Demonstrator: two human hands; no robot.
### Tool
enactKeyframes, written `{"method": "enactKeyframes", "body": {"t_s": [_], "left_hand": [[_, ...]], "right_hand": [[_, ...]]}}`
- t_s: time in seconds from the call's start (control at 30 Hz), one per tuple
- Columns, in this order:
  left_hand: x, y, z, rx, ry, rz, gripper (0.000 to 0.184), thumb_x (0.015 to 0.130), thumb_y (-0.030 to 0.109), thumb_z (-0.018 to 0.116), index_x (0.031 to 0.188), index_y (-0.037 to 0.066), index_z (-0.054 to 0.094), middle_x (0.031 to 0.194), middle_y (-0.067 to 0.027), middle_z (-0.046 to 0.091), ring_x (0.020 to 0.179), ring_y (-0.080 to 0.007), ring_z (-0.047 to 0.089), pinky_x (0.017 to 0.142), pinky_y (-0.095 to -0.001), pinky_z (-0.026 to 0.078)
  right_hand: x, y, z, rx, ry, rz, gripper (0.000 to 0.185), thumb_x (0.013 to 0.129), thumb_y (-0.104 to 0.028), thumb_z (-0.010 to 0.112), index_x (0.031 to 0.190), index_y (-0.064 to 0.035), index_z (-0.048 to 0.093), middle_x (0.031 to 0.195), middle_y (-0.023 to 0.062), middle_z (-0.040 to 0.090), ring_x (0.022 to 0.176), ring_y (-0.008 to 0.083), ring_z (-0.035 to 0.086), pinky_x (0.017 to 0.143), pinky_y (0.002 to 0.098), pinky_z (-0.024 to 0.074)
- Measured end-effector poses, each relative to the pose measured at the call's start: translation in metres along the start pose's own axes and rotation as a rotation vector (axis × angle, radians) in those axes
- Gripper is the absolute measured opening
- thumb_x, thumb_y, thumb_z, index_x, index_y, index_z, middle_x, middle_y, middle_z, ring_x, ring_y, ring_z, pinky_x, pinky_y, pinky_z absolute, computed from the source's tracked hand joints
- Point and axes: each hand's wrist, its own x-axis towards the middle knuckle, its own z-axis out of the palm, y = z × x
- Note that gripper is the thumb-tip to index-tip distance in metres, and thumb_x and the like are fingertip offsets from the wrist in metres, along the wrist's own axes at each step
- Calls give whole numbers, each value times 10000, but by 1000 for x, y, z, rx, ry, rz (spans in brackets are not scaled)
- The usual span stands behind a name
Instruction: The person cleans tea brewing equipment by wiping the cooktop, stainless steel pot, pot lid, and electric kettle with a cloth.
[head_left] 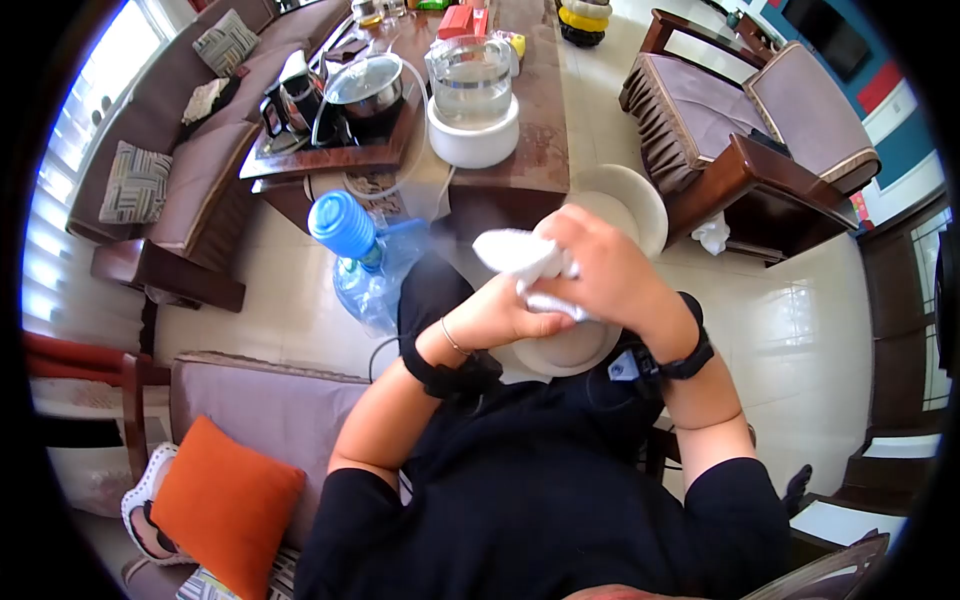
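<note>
Both my hands are together in front of my lap, gripping a crumpled white cloth point(525, 255). My left hand point(497, 318) is closed on its lower side, the thumb pressed against the fabric. From above, my right hand point(605, 262) wraps its fingers round the cloth, and one end sticks out to the left. Parts of the cloth are hidden by the fingers. Below the hands, a round cream-coloured container point(570, 352) sits between my legs, partly covered. Another round cream-coloured piece point(640, 205) shows just beyond my right hand.
Ahead stands a wooden table point(540, 150) with a glass pot of water point(470, 90) on a white base and a lidded steel pot point(365, 85). A large clear water bottle point(365, 290) with a blue pump point(343, 220) stands at left. An orange cushion point(225, 505) lies on the sofa.
</note>
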Motion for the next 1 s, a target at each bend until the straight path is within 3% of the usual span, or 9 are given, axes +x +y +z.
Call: {"method": "enactKeyframes", "body": {"t_s": [0.03,0.17,0.3,0.37,0.5,0.6,0.77,0.87,1.0], "left_hand": [[1,-8,-3,-175,22,-197,457,787,239,741,1124,-9,558,1037,-58,613,926,-123,557,822,-295,461],[16,-4,-50,-637,521,-77,386,907,178,586,1220,-38,520,1134,-69,605,1026,-162,571,894,-309,456],[57,26,-132,-741,585,147,360,951,198,511,1253,7,467,1182,-94,565,1078,-198,560,914,-353,468],[88,27,-173,-693,644,271,355,935,168,536,1245,40,420,1214,-95,526,1100,-235,551,900,-417,492],[145,39,-215,-533,766,223,444,868,169,637,1240,84,412,1215,-94,513,1088,-243,558,884,-426,503],[180,34,-228,-207,1047,-50,662,719,233,785,1229,47,405,1161,-99,519,1026,-220,557,861,-384,482],[206,4,-234,80,1161,-21,706,701,250,801,1196,-50,398,1137,-148,529,1018,-206,556,853,-298,462],[201,-1,-226,471,1140,-83,659,720,318,791,1122,-71,443,989,-171,605,879,-207,610,789,-299,485],[189,3,-226,455,1126,-217,605,757,383,743,1037,-96,498,975,-182,602,874,-221,602,774,-309,480]], "right_hand": [[4,12,-2,4,21,-2,336,729,-273,737,950,-92,560,897,112,570,828,336,595,691,409,492],[10,76,-16,204,479,413,313,803,-287,715,939,-34,590,847,123,650,745,198,631,673,317,488],[11,142,2,601,600,462,287,842,-240,687,995,-19,586,861,54,646,771,119,609,677,277,482],[15,166,31,768,614,526,306,841,-240,689,1021,-16,583,865,62,648,772,118,608,689,274,483],[22,182,82,713,477,541,306,827,-239,698,990,-3,593,846,79,653,778,133,604,692,293,481],[31,190,107,735,417,601,286,815,-227,702,964,-8,594,825,103,656,768,159,613,695,303,481],[41,187,97,623,173,604,313,787,-246,706,949,-10,579,827,155,656,751,235,633,694,340,485],[42,193,91,635,210,634,315,789,-259,701,940,-10,581,820,152,655,762,241,638,689,350,485],[37,194,87,660,231,647,323,786,-265,704,939,-10,579,812,159,653,757,262,643,683,356,484]]}}
